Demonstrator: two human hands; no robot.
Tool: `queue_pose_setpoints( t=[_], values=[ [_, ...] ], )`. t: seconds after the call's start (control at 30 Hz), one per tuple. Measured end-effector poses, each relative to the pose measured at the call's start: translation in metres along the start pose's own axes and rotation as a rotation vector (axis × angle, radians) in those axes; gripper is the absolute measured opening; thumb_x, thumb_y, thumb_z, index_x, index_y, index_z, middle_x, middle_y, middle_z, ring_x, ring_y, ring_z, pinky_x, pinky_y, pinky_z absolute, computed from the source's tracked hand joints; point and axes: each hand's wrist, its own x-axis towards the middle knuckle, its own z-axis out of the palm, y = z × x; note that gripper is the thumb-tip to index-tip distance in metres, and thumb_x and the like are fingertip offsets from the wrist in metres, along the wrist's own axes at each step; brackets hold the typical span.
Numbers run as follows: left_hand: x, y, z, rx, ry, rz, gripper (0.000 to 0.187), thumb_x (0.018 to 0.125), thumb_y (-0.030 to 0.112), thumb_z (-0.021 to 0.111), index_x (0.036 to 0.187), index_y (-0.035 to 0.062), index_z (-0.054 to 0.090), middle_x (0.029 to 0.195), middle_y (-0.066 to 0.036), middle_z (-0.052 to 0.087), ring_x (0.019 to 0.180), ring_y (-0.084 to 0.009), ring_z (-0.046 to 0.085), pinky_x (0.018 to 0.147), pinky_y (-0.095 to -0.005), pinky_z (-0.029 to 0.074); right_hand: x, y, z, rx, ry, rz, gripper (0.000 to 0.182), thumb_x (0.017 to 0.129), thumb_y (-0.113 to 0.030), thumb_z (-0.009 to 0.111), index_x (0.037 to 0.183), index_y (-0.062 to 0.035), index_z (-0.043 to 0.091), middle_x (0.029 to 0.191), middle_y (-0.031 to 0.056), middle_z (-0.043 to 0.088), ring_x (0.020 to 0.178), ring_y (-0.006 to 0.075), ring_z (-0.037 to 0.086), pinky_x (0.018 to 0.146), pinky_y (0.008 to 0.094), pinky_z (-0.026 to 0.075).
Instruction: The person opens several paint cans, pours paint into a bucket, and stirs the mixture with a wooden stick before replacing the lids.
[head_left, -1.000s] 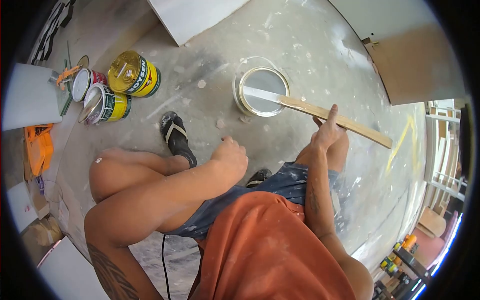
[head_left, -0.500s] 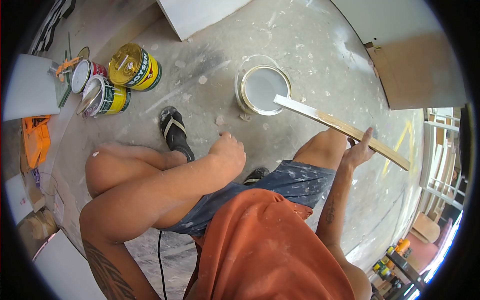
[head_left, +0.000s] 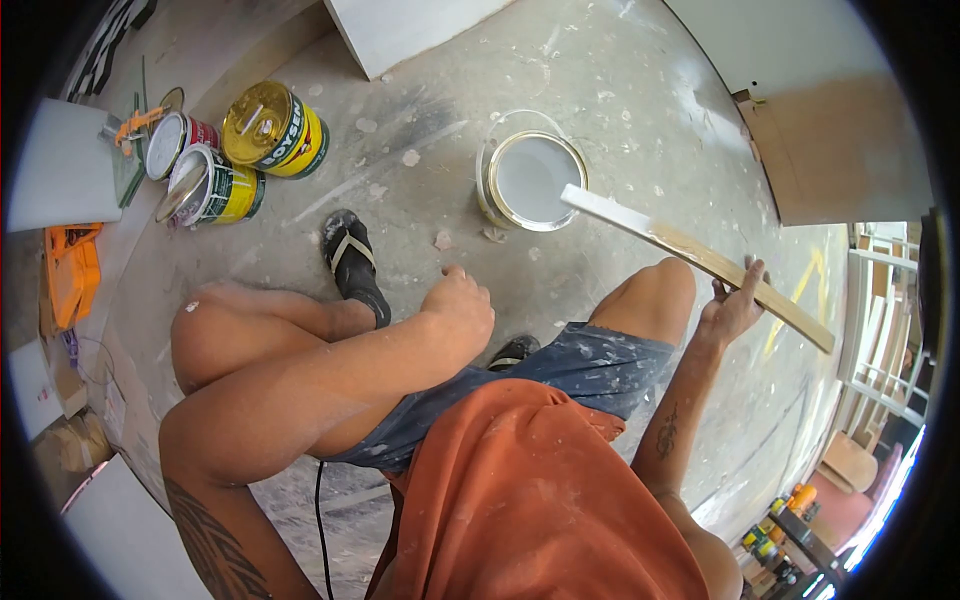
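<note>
My right hand (head_left: pixel 733 308) is closed around the bare lower part of a long flat wooden stick (head_left: pixel 770 298). White paint coats the far end of the stick, and its tip overlaps the rim of an open paint can (head_left: pixel 490 210) in view. Smooth pale grey paint (head_left: pixel 533 175) lies inside the can, whose wire handle is folded back. My left hand (head_left: pixel 460 305) is loosely closed over my lap, with its forearm across my thigh. Nothing sticks out of its curled fingers, though the palm side is hidden.
At the upper left stand a yellow Boysen can (head_left: pixel 275 130), a can with white drips (head_left: pixel 230 190) and a red-labelled can (head_left: pixel 185 140). An orange case (head_left: pixel 72 275) lies at the left. White panels (head_left: pixel 410 30) and a brown board (head_left: pixel 840 150) border the floor.
My right hand and the stick have shifted slightly right. The stick's white tip has moved from over the paint towards the can's right rim. My left hand stays in place.
</note>
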Motion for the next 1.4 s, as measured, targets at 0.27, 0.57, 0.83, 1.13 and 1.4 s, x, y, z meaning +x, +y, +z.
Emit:
queue_pose_setpoints(
  t=[0.27, 0.57, 0.83, 1.13, 1.4],
  values=[
    [0.0, 0.002, -0.002, 0.01, -0.018, 0.022, 0.024, 0.093, 0.018, 0.054, 0.109, 0.008, 0.069, 0.107, -0.011, 0.066, 0.105, -0.0266, 0.062, 0.093, -0.041, 0.043, -0.023, 0.052, 0.044, 0.246, -0.088, 0.393, 0.04, 0.093, -0.024, 0.068, 0.121, -0.0011, 0.049, 0.104, 0.0117, 0.056, 0.09, 0.0247, 0.064, 0.065, 0.0393, 0.064],
    [0.002, 0.0, 0.001, 0.046, 0.019, 0.043, 0.022, 0.091, 0.016, 0.056, 0.106, 0.0076, 0.069, 0.105, -0.01, 0.066, 0.104, -0.0259, 0.063, 0.09, -0.0415, 0.044, -0.049, 0.061, 0.079, -0.08, -0.25, 0.202, 0.041, 0.091, -0.028, 0.072, 0.104, 0.0055, 0.052, 0.076, 0.0093, 0.056, 0.062, 0.0167, 0.062, 0.053, 0.0327, 0.062],
    [0.002, -0.003, 0.001, 0.009, 0.029, 0.012, 0.023, 0.092, 0.017, 0.054, 0.107, 0.0075, 0.069, 0.107, -0.01, 0.066, 0.106, -0.0255, 0.063, 0.092, -0.0415, 0.045, -0.015, 0.04, 0.037, -0.117, -0.027, 0.107, 0.038, 0.091, -0.028, 0.073, 0.098, 0.0039, 0.054, 0.071, 0.0088, 0.056, 0.054, 0.015, 0.057, 0.05, 0.0331, 0.061],
    [0.0, -0.005, 0.001, -0.003, 0.03, 0.016, 0.024, 0.092, 0.017, 0.053, 0.106, 0.0077, 0.07, 0.105, -0.01, 0.067, 0.104, -0.0256, 0.064, 0.092, -0.0417, 0.045, 0.01, 0.006, 0.002, -0.097, -0.002, -0.006, 0.037, 0.089, -0.03, 0.075, 0.094, 0.0011, 0.055, 0.069, 0.0075, 0.056, 0.055, 0.0135, 0.056, 0.054, 0.0325, 0.061],
    [-0.006, -0.005, 0.003, -0.003, 0.083, -0.001, 0.024, 0.092, 0.017, 0.052, 0.105, 0.0078, 0.07, 0.105, -0.01, 0.067, 0.104, -0.0259, 0.064, 0.091, -0.0421, 0.045, 0.006, -0.014, -0.002, -0.088, 0.009, -0.046, 0.04, 0.09, -0.029, 0.074, 0.102, 0.0022, 0.052, 0.071, 0.0079, 0.057, 0.053, 0.0134, 0.057, 0.051, 0.0318, 0.059]
  ],
)
